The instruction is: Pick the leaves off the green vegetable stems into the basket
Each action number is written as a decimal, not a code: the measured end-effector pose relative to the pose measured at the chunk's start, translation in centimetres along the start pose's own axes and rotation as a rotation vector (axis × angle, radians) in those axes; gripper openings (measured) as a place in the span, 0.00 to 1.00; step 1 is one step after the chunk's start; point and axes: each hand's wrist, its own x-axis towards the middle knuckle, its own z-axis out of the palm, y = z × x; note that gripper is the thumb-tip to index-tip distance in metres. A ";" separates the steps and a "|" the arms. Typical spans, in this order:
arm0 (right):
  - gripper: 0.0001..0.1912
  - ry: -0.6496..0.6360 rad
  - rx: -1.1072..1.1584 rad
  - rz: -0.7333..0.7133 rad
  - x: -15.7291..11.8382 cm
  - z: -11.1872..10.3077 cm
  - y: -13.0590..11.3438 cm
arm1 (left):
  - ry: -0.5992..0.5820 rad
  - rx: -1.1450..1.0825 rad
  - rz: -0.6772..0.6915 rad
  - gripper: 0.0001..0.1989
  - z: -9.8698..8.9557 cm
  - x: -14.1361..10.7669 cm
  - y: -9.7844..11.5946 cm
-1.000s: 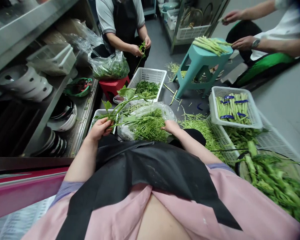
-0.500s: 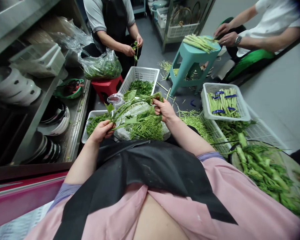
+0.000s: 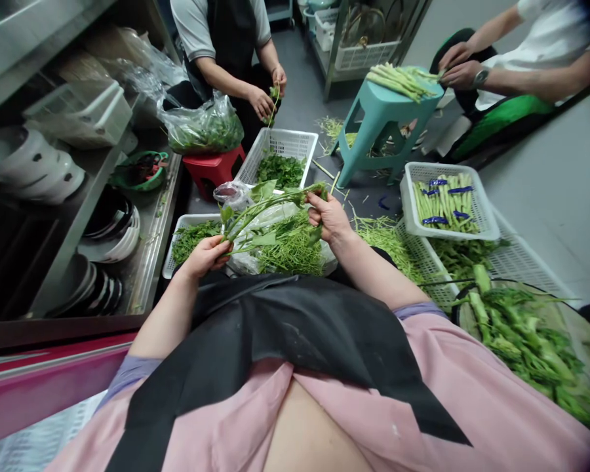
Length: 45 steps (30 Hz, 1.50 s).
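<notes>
Long leafy green stems [image 3: 260, 211] stretch between my two hands above a plastic bag with a heap of thin green stalks [image 3: 292, 252]. My left hand [image 3: 207, 255] is closed on their left end, thumb against fingers. At their right end, my right hand [image 3: 329, 216] pinches the stems, with a leaf hanging below the fingers. A white basket of greens [image 3: 168, 262] stands just beyond my left hand. Farther ahead is another white basket [image 3: 311, 141] with leafy greens inside.
Two people sit ahead, handling greens near a red stool [image 3: 209, 167] and a teal stool [image 3: 373, 115]. Banded stalks fill a white crate [image 3: 491, 229] at right, near broccoli-like stems [image 3: 526, 341]. A metal shelf [image 3: 147, 262] with dishes stands at left.
The view has shifted slightly, moving most things a little rightward. My hands keep their hold on the stems. The fingers of the person ahead at left have changed position on a green strand.
</notes>
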 end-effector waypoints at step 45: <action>0.14 -0.446 -0.657 0.153 -3.2 -3.5 1.7 | -0.197 0.005 -0.040 0.24 1.6 2.7 2.3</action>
